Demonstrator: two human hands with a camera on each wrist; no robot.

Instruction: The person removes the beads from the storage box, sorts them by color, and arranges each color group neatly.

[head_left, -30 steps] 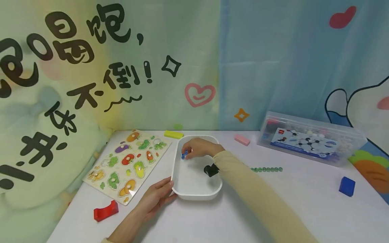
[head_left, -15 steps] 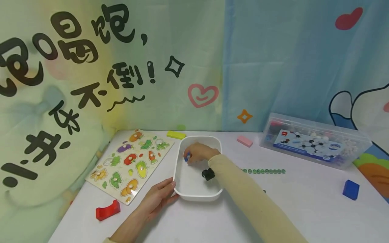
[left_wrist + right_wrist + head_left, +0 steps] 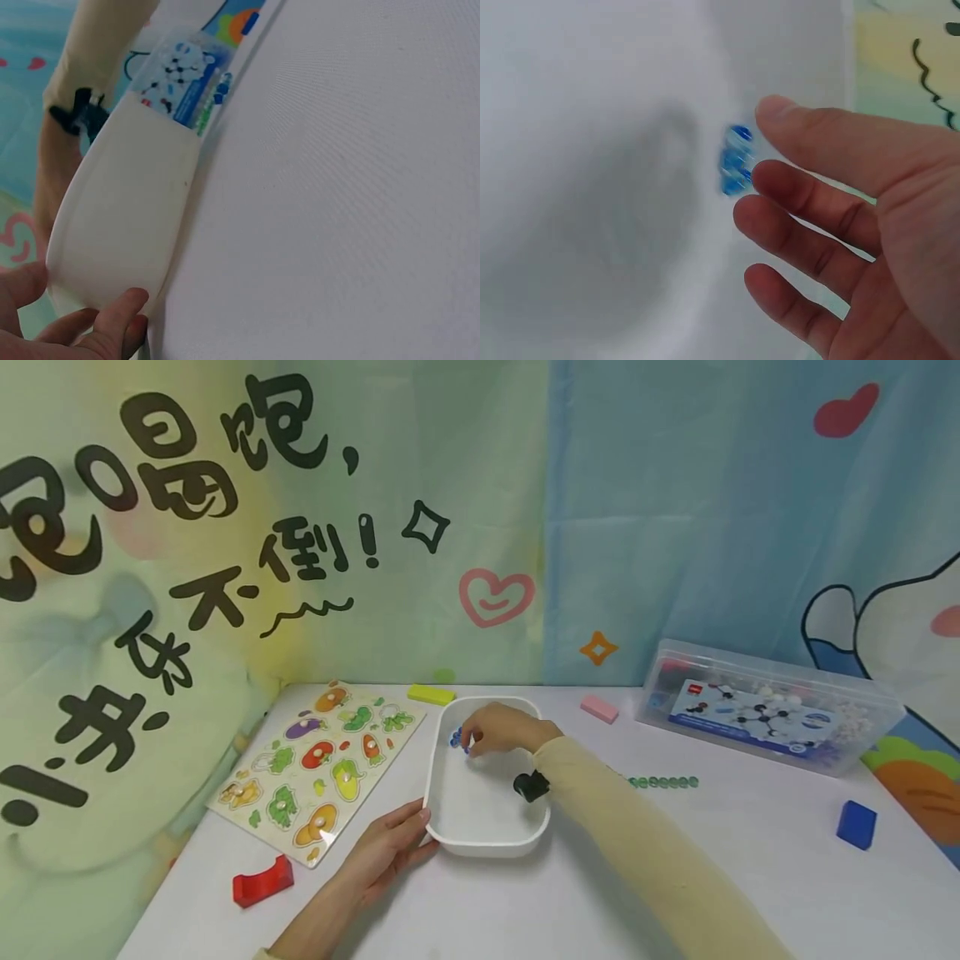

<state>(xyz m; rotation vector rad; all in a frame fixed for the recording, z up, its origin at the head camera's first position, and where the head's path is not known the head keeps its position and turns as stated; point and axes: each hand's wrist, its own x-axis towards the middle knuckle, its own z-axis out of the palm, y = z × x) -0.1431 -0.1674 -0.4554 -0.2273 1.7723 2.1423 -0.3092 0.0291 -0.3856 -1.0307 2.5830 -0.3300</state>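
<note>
A white tray (image 3: pixel 480 847) lies at the middle of the table. My left hand (image 3: pixel 393 843) grips its near left wall, thumb at the rim and fingers on the outside, as the left wrist view shows. Over the far left part of the tray reaches my right hand (image 3: pixel 506 728). In the right wrist view its fingers (image 3: pixel 787 225) are spread and loosely bent, thumb apart from them. Just beyond the fingertips sits a small cluster of translucent blue beads (image 3: pixel 736 160), blurred. From the head, these beads (image 3: pixel 455 737) show at the tray's far left wall.
Left of the tray lies a vegetable puzzle board (image 3: pixel 322 768), with a red block (image 3: pixel 262 882) before it. A yellow block (image 3: pixel 431 694), pink block (image 3: pixel 599 708), green bead row (image 3: pixel 663 782), clear plastic box (image 3: pixel 772 706) and blue block (image 3: pixel 857 824) stand around. More blue pieces (image 3: pixel 222 88) lie beyond the tray.
My right fingers were around the blue beads and have drawn slightly right, leaving the beads by the tray wall. My left hand keeps its place on the tray.
</note>
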